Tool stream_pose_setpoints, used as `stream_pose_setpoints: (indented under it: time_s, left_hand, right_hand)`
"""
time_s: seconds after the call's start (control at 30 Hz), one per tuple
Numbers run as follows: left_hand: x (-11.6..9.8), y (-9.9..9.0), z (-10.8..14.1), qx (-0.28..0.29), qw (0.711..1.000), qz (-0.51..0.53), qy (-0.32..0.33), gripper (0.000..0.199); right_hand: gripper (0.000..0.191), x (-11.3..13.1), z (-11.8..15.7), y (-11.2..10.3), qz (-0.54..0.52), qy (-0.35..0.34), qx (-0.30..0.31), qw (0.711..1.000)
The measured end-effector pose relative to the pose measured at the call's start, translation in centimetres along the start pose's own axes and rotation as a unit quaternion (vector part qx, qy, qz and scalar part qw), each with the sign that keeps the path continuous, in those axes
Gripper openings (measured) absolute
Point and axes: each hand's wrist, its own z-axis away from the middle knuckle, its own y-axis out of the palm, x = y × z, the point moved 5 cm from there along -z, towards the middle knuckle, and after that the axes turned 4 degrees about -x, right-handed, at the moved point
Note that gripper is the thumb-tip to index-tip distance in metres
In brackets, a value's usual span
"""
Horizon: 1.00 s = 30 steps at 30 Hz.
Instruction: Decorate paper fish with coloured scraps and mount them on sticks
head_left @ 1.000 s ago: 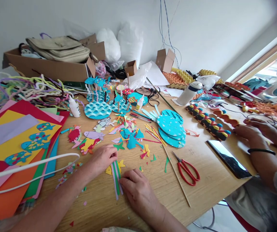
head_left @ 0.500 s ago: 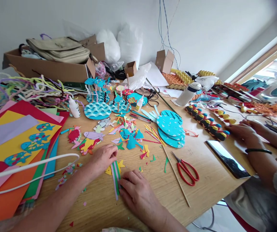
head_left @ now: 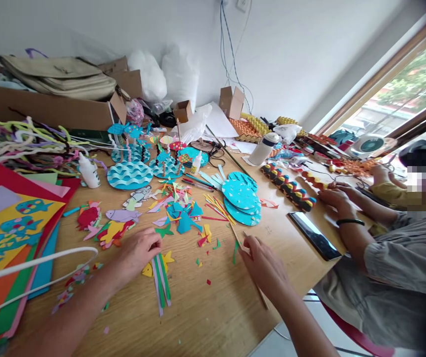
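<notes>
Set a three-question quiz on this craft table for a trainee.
1. What colour is the paper fish by the left hand?
2. The right hand lies over: A) a glue bottle, B) a wooden stick, C) a cardboard box.
3. True or false: the left hand rests on the phone.
Key: 1 yellow; 2 B; 3 false.

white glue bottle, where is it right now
In the head view the white glue bottle stands upright left of centre, between the pile of pipe cleaners and the blue wave disc.
</notes>
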Motion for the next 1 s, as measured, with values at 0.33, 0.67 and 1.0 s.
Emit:
stream_pose_setpoints:
  time_s: [0.33, 0.67, 1.0]
  left_hand:
    - [0.4, 0.4, 0.1, -0.016, 1.0, -0.004, -0.003, 0.013]
    - [-0.1, 0.0, 0.2, -0.015, 1.0, -0.001, 0.0, 0.014]
    - [-0.4, -0.2, 0.4, -0.014, 1.0, 0.006, -0.004, 0.014]
  right_hand:
    - [0.025, -0.9, -0.3, 1.2, 0.065, -0.024, 0.077, 0.995]
    - [0.021, 1.6, 1.2, -6.6, -0.358, -0.175, -0.104, 0.911]
    - [0.014, 7.9, 0.5, -5.4, -0.493, -0.245, -0.081, 0.831]
